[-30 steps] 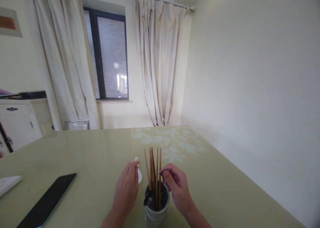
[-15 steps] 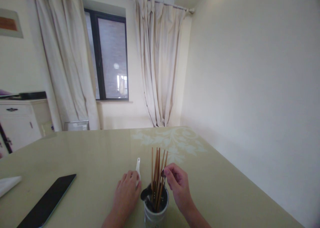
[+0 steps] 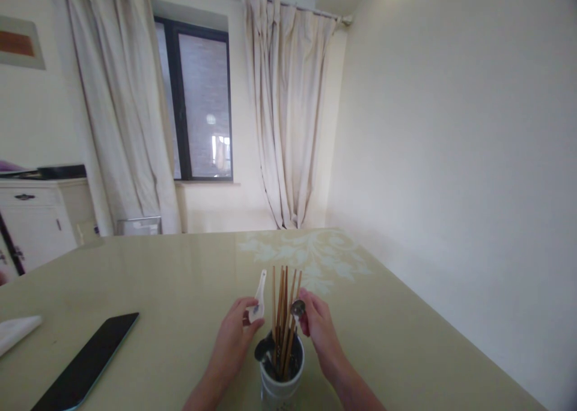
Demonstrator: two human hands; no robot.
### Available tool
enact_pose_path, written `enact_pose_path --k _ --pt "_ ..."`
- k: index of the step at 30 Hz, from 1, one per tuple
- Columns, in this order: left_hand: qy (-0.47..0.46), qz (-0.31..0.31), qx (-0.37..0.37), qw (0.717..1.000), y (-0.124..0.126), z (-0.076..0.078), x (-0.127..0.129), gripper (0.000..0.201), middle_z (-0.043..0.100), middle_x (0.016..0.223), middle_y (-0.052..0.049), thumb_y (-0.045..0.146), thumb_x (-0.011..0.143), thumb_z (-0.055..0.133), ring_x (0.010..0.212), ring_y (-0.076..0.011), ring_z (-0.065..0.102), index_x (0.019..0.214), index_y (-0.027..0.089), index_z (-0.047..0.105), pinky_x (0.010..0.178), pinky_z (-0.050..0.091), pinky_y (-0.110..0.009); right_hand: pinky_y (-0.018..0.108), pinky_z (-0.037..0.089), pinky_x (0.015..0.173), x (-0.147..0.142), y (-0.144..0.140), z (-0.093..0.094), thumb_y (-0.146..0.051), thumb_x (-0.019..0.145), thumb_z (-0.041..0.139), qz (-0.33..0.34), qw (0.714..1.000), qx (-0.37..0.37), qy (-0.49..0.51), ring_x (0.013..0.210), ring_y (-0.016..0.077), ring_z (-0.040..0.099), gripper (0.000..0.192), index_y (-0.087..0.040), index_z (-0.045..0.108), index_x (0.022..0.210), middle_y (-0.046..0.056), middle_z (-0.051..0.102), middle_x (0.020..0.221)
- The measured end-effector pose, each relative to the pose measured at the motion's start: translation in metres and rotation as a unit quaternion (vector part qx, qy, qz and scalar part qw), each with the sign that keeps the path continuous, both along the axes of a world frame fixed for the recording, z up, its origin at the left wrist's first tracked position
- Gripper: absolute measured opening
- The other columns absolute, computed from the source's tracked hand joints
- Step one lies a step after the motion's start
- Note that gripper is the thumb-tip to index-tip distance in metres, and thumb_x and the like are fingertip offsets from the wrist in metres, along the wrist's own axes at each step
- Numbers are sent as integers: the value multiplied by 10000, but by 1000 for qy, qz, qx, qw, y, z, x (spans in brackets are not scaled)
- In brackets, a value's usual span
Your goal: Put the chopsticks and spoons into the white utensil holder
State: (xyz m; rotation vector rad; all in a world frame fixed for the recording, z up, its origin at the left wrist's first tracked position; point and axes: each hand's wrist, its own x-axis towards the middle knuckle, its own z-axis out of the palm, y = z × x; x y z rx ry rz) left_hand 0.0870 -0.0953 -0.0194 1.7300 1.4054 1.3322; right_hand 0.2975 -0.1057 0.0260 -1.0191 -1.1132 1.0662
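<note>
A white soup spoon [image 3: 258,303] is pinched in my left hand [image 3: 237,327], its bowl between thumb and fingers and its handle pointing away from me. My right hand [image 3: 319,324] grips a metal spoon [image 3: 298,308] just right of the chopsticks, with the round bowl showing beside the fingers. Between my hands stands a light-coloured utensil cup [image 3: 282,390]. Several wooden chopsticks [image 3: 283,315] rise upright from it. A dark spoon [image 3: 263,350] leans over the cup's left rim.
The pale green table [image 3: 171,291] has a leaf pattern near its far edge. At left lie a black flat device [image 3: 88,363] and a white object [image 3: 18,333]. A wall [image 3: 451,158] runs along the right; a white cabinet [image 3: 40,219] stands at the far left.
My left hand has lifted the white soup spoon from the table and moved it slightly right and away from me. The metal spoon's bowl in my right hand has turned into clearer view.
</note>
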Motion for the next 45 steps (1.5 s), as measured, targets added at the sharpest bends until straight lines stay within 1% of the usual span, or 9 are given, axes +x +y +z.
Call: enact_pose_path --k 7,15,19,24,27,31,36,40,45 --pt "-56 -171 -2 984 -16 24 11 306 770 1256 -139 282 876 670 1162 -282 732 1159 220 767 970 622 -416 211 353 532 -3 1 -9 -547 846 761 82 997 8 3 575 109 464 367 -192 677 807 -42 570 681" --pt "-69 -204 -4 977 -27 45 19 274 812 1173 -127 300 866 759 1106 -300 753 1129 241 809 1007 590 -445 213 349 516 -4 1 -5 -672 853 749 70 997 24 6 558 107 448 487 -198 642 816 -37 588 697" --pt "-68 -167 2 984 -23 38 18 293 802 1170 -120 456 926 716 1044 -272 753 1108 243 802 905 606 -389 226 339 494 -2 1 -1 -741 864 713 1 998 57 -15 532 110 420 559 -205 605 752 -56 520 634" --pt "-109 -111 -48 987 -21 35 10 600 786 928 -73 758 920 588 849 -222 715 1043 206 788 749 584 -326 240 303 476 11 -1 11 -771 874 694 -97 992 86 7 513 114 356 575 -217 606 750 -80 413 581" --pt "-142 -162 -106 971 -30 43 11 593 787 983 -59 770 903 614 947 -225 709 1005 207 772 868 575 -345 238 319 489 20 -4 17 -745 854 740 -147 983 99 53 548 119 376 547 -217 627 771 -69 427 633" --pt "-189 -285 -178 923 -38 52 16 479 769 984 -55 646 840 792 973 -230 712 985 192 735 936 550 -358 226 376 523 25 -6 25 -701 790 830 -189 967 107 135 586 118 427 520 -216 644 783 -54 487 681" --pt "-246 -281 -174 911 -37 52 20 424 737 946 -29 549 804 875 920 -189 689 947 196 690 864 525 -294 203 309 420 19 -12 30 -662 747 885 -112 969 78 207 468 82 366 505 -219 649 805 -78 471 612" --pt "-266 -270 -160 911 -36 50 27 445 723 923 -22 548 777 898 858 -169 669 905 189 667 781 508 -261 181 242 377 10 -19 26 -630 841 840 -27 983 98 155 404 58 324 467 -210 639 800 -101 421 534" --pt "-307 -252 -156 904 -34 49 35 492 685 775 18 476 665 986 731 -147 628 794 201 598 675 481 -234 163 293 386 2 -26 24 -587 925 781 22 987 137 83 419 53 384 438 -195 632 796 -88 451 559"
